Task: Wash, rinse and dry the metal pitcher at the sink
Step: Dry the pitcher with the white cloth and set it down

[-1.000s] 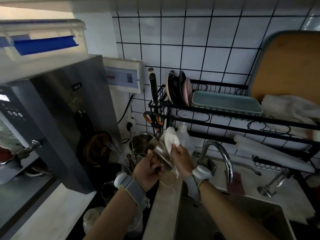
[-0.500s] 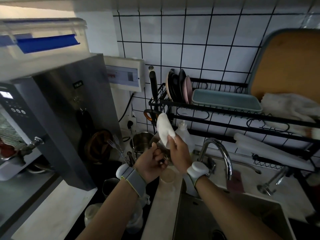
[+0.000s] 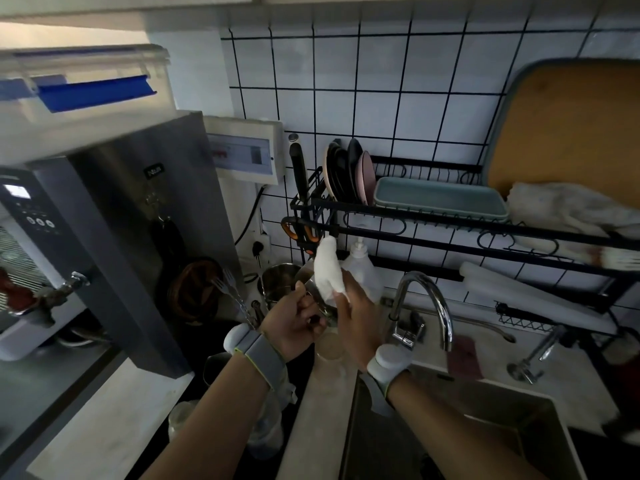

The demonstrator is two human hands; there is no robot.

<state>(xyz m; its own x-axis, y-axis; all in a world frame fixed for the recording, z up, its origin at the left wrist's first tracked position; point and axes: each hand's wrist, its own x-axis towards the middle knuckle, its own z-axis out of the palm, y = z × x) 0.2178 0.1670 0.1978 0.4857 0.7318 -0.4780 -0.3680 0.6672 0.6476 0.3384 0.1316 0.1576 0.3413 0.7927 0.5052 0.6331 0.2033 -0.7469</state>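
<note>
The small metal pitcher (image 3: 316, 295) is held above the counter edge, left of the sink, mostly hidden between my hands. My left hand (image 3: 294, 323) grips its handle side. My right hand (image 3: 356, 317) presses a white cloth (image 3: 327, 268) against the pitcher's rim and wall; the cloth sticks up above the pitcher. The pitcher is tilted, mouth toward the wall.
A chrome faucet (image 3: 426, 306) arches over the steel sink (image 3: 485, 427) just right of my hands. A black dish rack (image 3: 450, 230) with plates, a tray and towels hangs behind. A steel water boiler (image 3: 138, 237) stands left, with forks and another metal cup (image 3: 277, 278) beside it.
The cloth has been drawn up out of the pitcher and now stands taller above its rim. Both hands have stayed in about the same place.
</note>
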